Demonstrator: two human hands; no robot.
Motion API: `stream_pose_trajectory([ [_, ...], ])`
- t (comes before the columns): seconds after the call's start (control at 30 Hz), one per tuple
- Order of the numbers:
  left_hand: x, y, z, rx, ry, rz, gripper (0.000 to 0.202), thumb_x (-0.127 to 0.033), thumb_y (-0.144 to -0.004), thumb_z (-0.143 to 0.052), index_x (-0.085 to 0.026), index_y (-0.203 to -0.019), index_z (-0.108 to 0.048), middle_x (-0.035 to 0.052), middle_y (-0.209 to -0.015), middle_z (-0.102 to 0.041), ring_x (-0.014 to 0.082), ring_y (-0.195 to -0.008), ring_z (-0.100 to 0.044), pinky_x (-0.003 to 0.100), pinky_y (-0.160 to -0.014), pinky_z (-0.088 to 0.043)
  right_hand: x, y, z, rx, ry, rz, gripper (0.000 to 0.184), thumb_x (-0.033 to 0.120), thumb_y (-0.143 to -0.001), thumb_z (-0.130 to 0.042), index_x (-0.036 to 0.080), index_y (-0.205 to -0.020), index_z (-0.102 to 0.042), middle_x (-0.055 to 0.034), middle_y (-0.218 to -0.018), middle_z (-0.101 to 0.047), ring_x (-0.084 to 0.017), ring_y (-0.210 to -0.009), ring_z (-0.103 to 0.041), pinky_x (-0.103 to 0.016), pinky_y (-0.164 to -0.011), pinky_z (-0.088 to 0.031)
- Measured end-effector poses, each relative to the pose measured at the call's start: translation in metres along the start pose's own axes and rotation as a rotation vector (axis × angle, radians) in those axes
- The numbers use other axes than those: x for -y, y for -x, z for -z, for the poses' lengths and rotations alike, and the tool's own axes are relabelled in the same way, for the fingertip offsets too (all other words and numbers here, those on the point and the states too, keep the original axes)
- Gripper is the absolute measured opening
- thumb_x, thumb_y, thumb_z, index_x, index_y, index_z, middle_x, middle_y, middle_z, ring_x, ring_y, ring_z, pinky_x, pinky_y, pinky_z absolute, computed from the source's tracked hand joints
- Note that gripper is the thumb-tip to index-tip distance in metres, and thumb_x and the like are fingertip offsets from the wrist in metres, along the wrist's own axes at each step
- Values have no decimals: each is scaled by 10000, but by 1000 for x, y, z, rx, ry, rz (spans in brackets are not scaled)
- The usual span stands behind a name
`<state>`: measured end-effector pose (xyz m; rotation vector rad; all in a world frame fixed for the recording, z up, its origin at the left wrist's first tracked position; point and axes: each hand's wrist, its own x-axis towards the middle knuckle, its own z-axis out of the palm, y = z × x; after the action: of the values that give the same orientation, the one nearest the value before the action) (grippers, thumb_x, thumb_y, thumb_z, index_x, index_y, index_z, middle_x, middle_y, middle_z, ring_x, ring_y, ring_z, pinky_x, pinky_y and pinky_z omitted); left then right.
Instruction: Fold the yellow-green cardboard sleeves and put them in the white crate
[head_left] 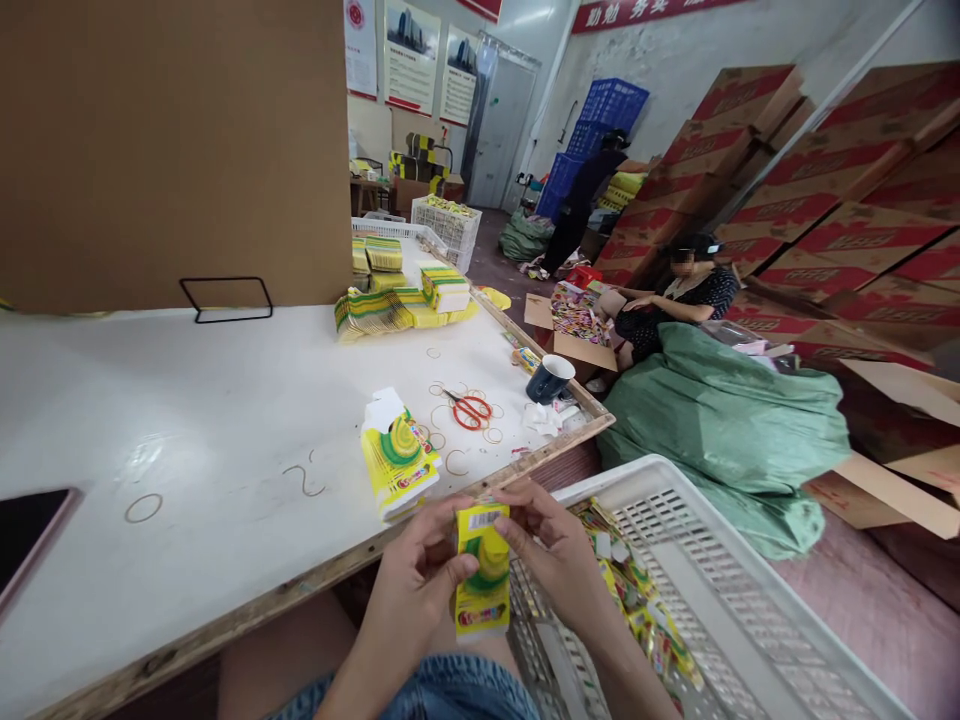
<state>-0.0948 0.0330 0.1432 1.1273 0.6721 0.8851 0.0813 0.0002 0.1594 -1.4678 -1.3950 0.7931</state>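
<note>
Between my two hands, over my lap at the table's front edge, is a small yellow and green carton point(484, 580). My left hand point(420, 575) grips its left side, thumb on the front face. My right hand point(547, 540) pinches the upper right corner near the barcode. Just beyond them on the white table lies a small stack of flat yellow cartons point(401, 460), with white flaps at its far end. Below my right forearm stands a white plastic basket point(720, 560) holding several yellow packets point(645, 610).
Red-handled scissors point(471, 411) lie among rubber bands, near a dark mug point(550, 379). Bundled cartons point(409, 305) sit farther back. A large cardboard sheet point(172, 150) stands at left. A green sack point(720, 420) and a seated person point(697, 290) are at right; another person point(589, 200) stands behind.
</note>
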Motion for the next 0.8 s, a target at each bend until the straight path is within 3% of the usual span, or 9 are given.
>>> stream_pose_trajectory([
  [0.07,0,-4,4,-92,-273,-139,361,-258,-821,-610,-266,-1181,-593,84,-1293,-608,288,-1198,-546,429,-1017,-416,-1,3,14,-125,189,11,178,327,-853,-567,210,-958,-650,-48,-818,-638,-204,-716,-564,-311,-644,-434],
  [0.13,1,-10,13,-239,-587,-265,441,-299,-817,-616,-269,-1252,-557,88,-1416,-491,310,-1358,-340,505,-1142,-158,-2,3,31,-300,439,50,177,330,-823,-595,214,-936,-665,-64,-857,-625,-241,-805,-554,-363,-737,-412],
  [0.23,8,-18,27,-343,-836,-288,598,-353,-813,-613,-213,-1365,-430,146,-1443,-443,338,-1402,-218,563,-1111,117,-5,-6,37,-363,486,74,269,353,-743,-679,227,-981,-679,-87,-989,-626,-289,-979,-524,-425,-885,-358],
  [0.33,16,-21,32,-205,-896,-265,613,-332,-866,-539,-217,-1423,-312,147,-1400,-499,295,-1343,-374,537,-1110,147,-11,-30,6,-234,163,-46,252,349,-703,-716,225,-922,-715,-83,-979,-665,-276,-968,-551,-389,-860,-392],
  [0.43,18,-19,33,-138,-866,-267,607,-308,-881,-519,-262,-1434,-273,108,-1350,-562,250,-1280,-474,511,-1114,167,-21,-59,-38,-208,32,-99,223,313,-684,-724,208,-880,-725,-41,-775,-688,-215,-693,-584,-344,-698,-445],
  [0.53,13,-15,35,-223,-725,-243,547,-320,-859,-553,-270,-1379,-390,81,-1364,-552,258,-1348,-373,518,-1136,113,-28,-77,-63,-190,-112,-117,156,267,-677,-716,182,-807,-714,-19,-676,-680,-177,-580,-562,-319,-621,-458],
  [0.63,6,-13,37,-474,-516,-225,506,-351,-838,-581,-246,-1322,-475,74,-1447,-454,272,-1427,-152,501,-1161,-74,-27,-74,-65,-196,-292,-133,194,321,-701,-702,165,-813,-673,-38,-717,-701,-176,-629,-605,-314,-636,-488],
  [0.7,2,-15,39,-561,-319,-249,517,-376,-836,-582,-229,-1319,-468,89,-1450,-446,280,-1397,-263,462,-1128,-248,-23,-64,-63,-187,-409,-151,258,375,-696,-713,166,-834,-650,-44,-733,-713,-180,-660,-635,-317,-655,-510],
  [0.8,-1,-24,41,-486,-119,-230,543,-423,-824,-582,-186,-1301,-480,119,-1344,-564,276,-1218,-532,404,-996,-452,-16,-50,-67,-169,-534,-187,312,405,-667,-745,170,-846,-645,-51,-741,-727,-184,-677,-660,-321,-670,-530],
])
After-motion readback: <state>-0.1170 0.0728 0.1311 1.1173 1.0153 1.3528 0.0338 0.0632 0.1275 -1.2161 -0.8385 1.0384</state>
